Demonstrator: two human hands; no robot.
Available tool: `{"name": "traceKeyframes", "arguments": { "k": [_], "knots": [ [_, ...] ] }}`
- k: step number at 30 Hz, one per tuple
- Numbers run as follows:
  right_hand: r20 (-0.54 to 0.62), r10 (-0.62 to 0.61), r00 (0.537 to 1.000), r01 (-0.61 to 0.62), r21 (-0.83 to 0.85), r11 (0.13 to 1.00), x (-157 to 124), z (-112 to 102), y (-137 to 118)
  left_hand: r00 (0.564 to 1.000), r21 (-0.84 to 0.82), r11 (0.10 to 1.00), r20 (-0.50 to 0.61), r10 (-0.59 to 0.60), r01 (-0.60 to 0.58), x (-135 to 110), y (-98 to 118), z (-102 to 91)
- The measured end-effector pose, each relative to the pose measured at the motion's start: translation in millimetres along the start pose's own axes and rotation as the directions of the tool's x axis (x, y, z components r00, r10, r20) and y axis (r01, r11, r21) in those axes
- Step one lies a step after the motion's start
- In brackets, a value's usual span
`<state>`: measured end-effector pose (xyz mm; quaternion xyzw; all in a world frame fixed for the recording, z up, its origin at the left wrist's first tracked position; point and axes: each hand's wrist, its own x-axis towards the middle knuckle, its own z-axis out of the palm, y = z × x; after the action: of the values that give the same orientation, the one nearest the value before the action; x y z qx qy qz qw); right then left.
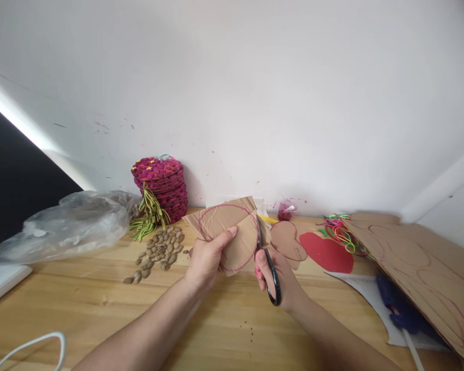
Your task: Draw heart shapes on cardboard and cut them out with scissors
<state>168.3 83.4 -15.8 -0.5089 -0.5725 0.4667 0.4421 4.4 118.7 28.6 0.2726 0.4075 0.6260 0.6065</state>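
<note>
My left hand (pixel 208 256) grips a piece of cardboard (pixel 232 226) by its lower left side, thumb on top. A purple outline, rounded like a heart or circle, is drawn on the cardboard. Through the handles of black scissors (pixel 272 278) go the fingers of my right hand (pixel 280 275). The scissor blades meet the cardboard at its right side, along the drawn line. Just right of it lie a heart-shaped cardboard cutout (pixel 288 240) and a red heart-shaped piece (pixel 328 251).
Brown shells or seeds (pixel 162 248) lie left, near a purple decorated box (pixel 160 188) with a green tassel (pixel 150 211) and a plastic bag (pixel 69 224). Colourful cords (pixel 342 232), marked cardboard (pixel 417 273) and a blue glue gun (pixel 398 304) are right. A small purple cup (pixel 285 211) stands by the wall.
</note>
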Motion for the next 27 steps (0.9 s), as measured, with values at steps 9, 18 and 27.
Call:
{"name": "traceKeyframes", "arguments": {
  "k": [9, 18, 27],
  "knots": [
    [-0.053, -0.031, 0.998, 0.025, -0.11, 0.994, -1.2, -1.3, -7.8, 1.0, 0.023, 1.0, 0.013, -0.005, 0.005, 3.0, 2.8, -2.3],
    [-0.039, -0.015, 0.999, 0.012, -0.082, 0.997, -1.9, -0.5, -7.4, 0.999, -0.001, 1.0, 0.038, 0.001, -0.001, 2.8, 7.0, -2.0],
    [-0.032, 0.0, 1.0, -0.004, -0.108, 0.994, -2.2, -0.6, -9.2, 0.999, 0.012, 0.999, 0.025, -0.038, 0.037, 4.3, 13.2, -1.5]
  ]
}}
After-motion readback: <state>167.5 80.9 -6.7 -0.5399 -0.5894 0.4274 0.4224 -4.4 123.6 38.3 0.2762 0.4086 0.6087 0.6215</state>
